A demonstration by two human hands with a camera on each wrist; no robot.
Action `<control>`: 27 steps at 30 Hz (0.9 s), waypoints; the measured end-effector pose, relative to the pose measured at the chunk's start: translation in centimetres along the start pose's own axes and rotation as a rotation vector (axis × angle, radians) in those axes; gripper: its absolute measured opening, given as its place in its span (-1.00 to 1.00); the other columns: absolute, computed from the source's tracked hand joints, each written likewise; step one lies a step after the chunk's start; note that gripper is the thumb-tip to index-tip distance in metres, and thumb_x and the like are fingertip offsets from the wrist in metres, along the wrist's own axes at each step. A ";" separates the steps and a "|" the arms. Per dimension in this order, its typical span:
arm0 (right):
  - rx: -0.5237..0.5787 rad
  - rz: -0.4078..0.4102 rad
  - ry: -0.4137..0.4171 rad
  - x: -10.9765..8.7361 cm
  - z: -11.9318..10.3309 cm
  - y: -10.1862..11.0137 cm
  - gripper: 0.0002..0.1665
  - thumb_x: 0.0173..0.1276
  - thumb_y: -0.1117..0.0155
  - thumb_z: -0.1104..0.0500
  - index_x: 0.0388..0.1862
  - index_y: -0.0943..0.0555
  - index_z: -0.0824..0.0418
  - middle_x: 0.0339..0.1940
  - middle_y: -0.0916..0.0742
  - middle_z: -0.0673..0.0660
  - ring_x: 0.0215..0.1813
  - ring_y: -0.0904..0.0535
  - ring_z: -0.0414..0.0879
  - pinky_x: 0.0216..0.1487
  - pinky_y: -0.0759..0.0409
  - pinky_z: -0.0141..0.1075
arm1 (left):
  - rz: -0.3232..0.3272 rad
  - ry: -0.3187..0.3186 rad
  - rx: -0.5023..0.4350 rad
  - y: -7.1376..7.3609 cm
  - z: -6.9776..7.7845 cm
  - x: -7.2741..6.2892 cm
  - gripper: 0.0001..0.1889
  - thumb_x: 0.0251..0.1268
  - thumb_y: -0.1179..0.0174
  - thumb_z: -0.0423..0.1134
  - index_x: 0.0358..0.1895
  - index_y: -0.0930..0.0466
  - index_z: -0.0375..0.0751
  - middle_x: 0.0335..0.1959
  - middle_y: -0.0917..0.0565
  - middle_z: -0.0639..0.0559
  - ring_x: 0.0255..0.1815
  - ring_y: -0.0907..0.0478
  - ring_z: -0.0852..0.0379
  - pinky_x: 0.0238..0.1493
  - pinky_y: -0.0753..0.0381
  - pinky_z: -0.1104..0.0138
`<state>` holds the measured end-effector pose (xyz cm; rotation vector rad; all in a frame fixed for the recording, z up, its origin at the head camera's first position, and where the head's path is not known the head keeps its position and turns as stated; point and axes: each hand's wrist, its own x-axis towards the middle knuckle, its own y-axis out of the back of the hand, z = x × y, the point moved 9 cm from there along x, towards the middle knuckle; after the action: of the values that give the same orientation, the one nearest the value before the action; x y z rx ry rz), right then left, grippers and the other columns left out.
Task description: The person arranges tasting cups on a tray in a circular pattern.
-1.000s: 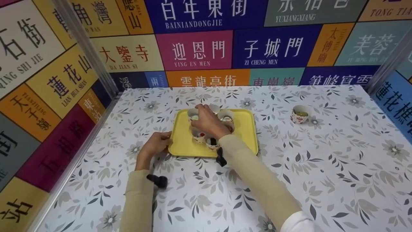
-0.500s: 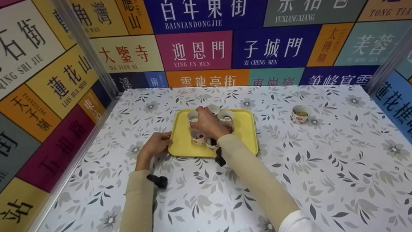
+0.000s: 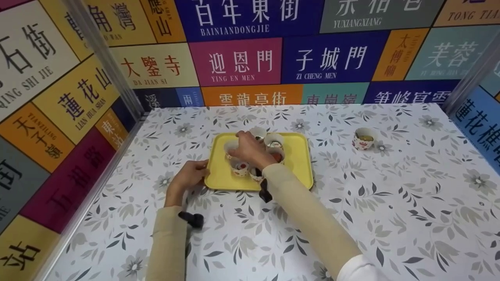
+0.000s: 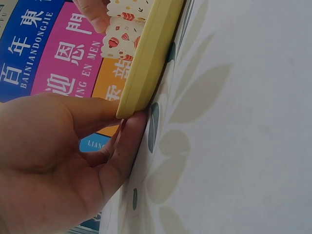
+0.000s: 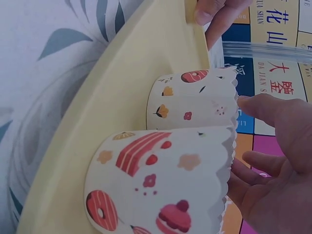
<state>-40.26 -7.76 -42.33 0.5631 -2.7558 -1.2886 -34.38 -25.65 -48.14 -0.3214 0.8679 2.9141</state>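
Note:
My left hand pinches the left edge of a yellow tray; in the left wrist view the thumb lies over the rim and fingers are beneath. Over the tray, my right hand holds a patterned paper cup by its right side, at the back left of a group. Nearer me stand a cup with a red piece and one with a dark piece. To the right wrist view, two cups hide part of the fingers, so the held cup's contact is unclear there.
More paper cups stand behind and right of my right hand, one with white contents and one with reddish contents. A lone cup with greenish-yellow contents sits on the floral tablecloth. Sign-covered walls border the table.
My right hand has shifted slightly left and toward me, and the back-left cup has moved with it. The front-left cup has edged slightly left. My left hand and the tray stay put.

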 end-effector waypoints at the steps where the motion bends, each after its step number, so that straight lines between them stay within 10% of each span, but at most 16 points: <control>1: 0.003 0.000 -0.001 0.0 0.0 0.0 -0.20 0.40 -0.29 -0.11 0.50 -0.31 0.20 0.45 -0.43 0.19 0.34 -0.45 0.05 0.36 -0.44 -0.02 | 0.001 0.003 -0.003 0.0 0.0 0.0 -0.54 0.48 -0.03 -0.37 0.41 -0.41 -0.24 -0.07 -0.74 -0.28 -0.44 -0.61 0.22 -0.33 -0.62 0.40; 27: 0.114 0.192 0.134 -2.5 0.7 5.8 -0.37 0.47 -0.26 0.05 0.45 -0.36 0.14 0.36 -0.46 0.18 0.35 -0.46 0.06 0.33 -0.49 -0.06 | -0.014 0.021 -0.005 -0.2 -0.1 0.1 -0.53 0.49 -0.02 -0.36 0.42 -0.41 -0.22 0.08 -0.71 -0.28 -0.36 -0.65 0.20 -0.27 -0.66 0.38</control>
<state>-39.85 -2.97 -38.13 0.3648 -2.7067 -1.0206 -34.39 -25.56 -48.31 -0.3570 0.8583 2.9052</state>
